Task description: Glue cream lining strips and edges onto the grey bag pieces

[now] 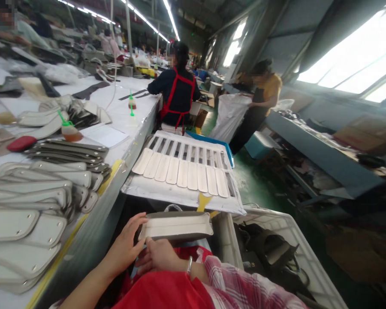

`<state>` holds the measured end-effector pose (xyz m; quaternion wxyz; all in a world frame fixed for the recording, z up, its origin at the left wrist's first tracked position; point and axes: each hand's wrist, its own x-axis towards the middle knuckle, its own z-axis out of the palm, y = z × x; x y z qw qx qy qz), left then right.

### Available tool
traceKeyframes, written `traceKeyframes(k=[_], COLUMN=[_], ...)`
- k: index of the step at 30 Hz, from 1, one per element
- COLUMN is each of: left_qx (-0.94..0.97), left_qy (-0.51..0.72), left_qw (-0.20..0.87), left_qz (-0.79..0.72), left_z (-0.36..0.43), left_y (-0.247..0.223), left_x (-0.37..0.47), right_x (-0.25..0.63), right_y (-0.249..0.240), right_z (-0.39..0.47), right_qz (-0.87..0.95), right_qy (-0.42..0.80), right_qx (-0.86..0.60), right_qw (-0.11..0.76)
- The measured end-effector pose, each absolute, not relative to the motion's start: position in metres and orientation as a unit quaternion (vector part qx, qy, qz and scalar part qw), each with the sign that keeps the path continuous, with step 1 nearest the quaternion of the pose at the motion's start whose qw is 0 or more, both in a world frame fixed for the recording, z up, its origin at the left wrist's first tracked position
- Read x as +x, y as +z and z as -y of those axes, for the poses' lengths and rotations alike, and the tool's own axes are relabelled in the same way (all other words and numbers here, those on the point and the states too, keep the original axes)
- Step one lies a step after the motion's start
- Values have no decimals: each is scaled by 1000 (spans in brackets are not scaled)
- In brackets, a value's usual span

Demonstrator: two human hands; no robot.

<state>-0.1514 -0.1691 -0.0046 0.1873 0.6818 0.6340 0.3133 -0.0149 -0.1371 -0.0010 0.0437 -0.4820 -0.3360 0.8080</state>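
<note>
Low in the head view, a bag piece (176, 225) with a cream face and dark grey edges lies above my lap. My left hand (130, 240) grips its left end, thumb below and fingers at the top corner. My right hand (159, 255) is at the lower left corner of the same piece, thumb against its edge and fingers curled underneath. Beyond it, a white-covered board (180, 191) holds a row of cream strips (176, 169). Stacks of cream and grey strips (25, 193) with metal studs lie on the table at the left.
A white crate (292, 219) with dark bags (266, 249) stands at my right. Bottles with green tips (71, 131) and a red object (22, 143) are on the long table (141, 103). One person (180, 86) sits ahead; another (265, 94) holds a white sack (230, 116).
</note>
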Motion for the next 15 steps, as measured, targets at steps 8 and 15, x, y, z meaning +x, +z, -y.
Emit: traceKeyframes(k=[8, 15], left_qx=[771, 833], left_qy=[234, 157], left_qw=[-33, 2], left_qz=[-592, -530], left_z=[156, 108], left_y=[-27, -26], left_x=[-144, -48], right_x=[131, 204], right_y=[41, -11], right_z=[100, 8], right_qz=[300, 218], right_qy=[860, 641], right_qx=[-363, -654], right_qw=[198, 338])
